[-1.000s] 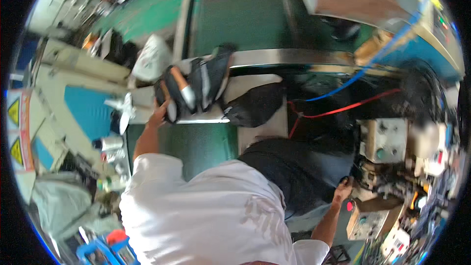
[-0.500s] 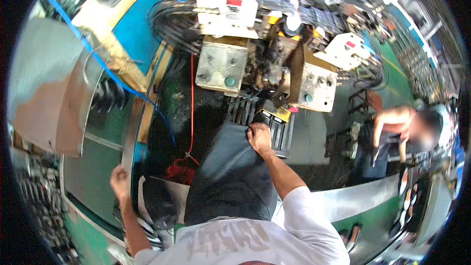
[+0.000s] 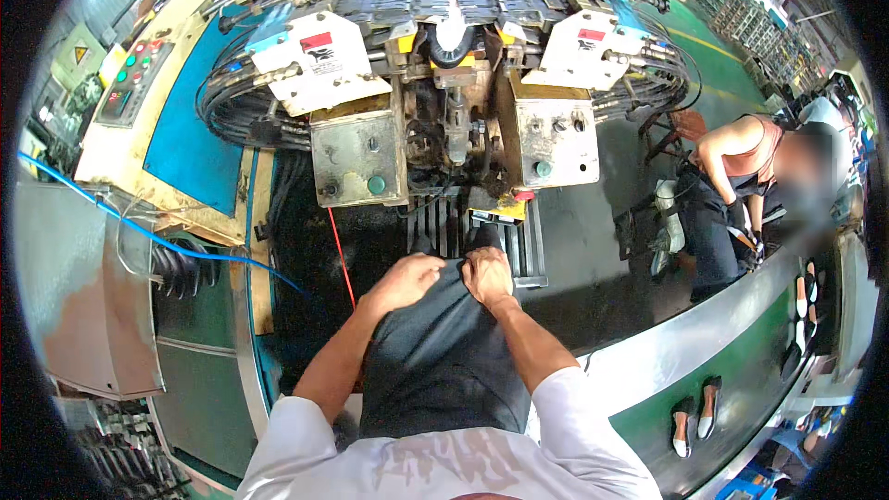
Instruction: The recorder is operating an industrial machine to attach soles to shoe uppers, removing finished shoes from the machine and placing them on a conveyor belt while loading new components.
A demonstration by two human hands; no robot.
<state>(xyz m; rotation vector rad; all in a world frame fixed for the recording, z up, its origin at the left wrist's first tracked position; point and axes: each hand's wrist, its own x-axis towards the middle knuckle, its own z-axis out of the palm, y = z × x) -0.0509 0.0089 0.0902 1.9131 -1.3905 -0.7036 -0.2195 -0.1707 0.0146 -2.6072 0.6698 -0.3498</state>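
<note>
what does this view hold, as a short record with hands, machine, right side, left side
left hand: loosely curled by the left knee, no object seen in it; touching or not is unclear
right hand: palm down on the right knee, over the dark trousers
machine: ahead of the knees, between two control boxes, left and right
right side: a pair of shoes on a green surface; beyond, a co-worker leaning forward
left side: blue hose
</note>
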